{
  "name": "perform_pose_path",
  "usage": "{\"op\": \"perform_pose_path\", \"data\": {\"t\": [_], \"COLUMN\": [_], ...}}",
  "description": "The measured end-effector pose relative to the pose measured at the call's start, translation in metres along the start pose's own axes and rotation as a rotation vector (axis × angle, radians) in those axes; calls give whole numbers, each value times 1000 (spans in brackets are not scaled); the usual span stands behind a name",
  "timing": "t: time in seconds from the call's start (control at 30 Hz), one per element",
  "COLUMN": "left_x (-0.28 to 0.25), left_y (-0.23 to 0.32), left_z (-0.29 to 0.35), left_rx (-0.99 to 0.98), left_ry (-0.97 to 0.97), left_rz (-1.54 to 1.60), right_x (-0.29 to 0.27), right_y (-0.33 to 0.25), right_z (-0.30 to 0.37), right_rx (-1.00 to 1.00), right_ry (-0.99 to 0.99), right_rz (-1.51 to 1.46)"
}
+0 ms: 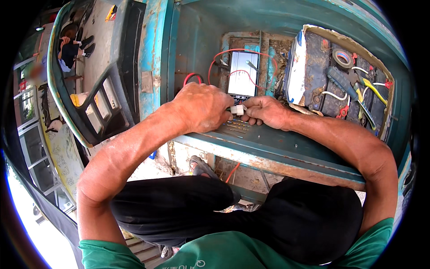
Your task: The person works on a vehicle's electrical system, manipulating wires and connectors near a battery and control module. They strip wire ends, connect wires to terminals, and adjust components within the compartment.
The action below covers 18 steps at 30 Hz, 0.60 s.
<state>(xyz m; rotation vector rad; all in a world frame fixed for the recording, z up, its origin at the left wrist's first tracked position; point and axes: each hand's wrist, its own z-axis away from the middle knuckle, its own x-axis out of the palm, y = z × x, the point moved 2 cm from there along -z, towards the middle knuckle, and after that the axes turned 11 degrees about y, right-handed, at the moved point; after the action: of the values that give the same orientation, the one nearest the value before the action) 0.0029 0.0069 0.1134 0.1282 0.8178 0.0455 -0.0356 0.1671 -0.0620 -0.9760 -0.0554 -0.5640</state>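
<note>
Between my two hands is a small white plug connector (238,110). My left hand (201,106) is closed, its fingertips at the connector's left side. From the right, my right hand (268,112) pinches at the connector's other side, fingers curled under. Just beyond them a silver box-shaped controller (243,74) lies in the teal metal compartment, with dark wires at its near end. A red wire (210,67) loops around the controller and across it. Part of the wiring is hidden behind my fingers.
Right of the controller stands a battery pack (313,71) with red terminals and white leads. On it lie a tape roll (343,58), a grey-blue handled tool (337,80) and yellow-handled pliers (374,91). The compartment's rusty front edge (268,162) runs below my wrists. A person sits at the upper left.
</note>
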Motion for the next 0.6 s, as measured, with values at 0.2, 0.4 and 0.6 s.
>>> {"op": "perform_pose_path", "data": {"t": [0.2, 0.4, 0.6], "left_x": [5, 14, 23], "left_y": [4, 7, -2], "left_z": [-9, -26, -37], "left_rx": [5, 82, 51], "left_ry": [-60, -183, -229], "left_rz": [-89, -159, -77], "right_x": [-1, 2, 5], "right_y": [-5, -5, 0], "right_z": [6, 6, 2], "right_rx": [1, -57, -88], "right_ry": [90, 131, 158], "right_rz": [39, -17, -1]}}
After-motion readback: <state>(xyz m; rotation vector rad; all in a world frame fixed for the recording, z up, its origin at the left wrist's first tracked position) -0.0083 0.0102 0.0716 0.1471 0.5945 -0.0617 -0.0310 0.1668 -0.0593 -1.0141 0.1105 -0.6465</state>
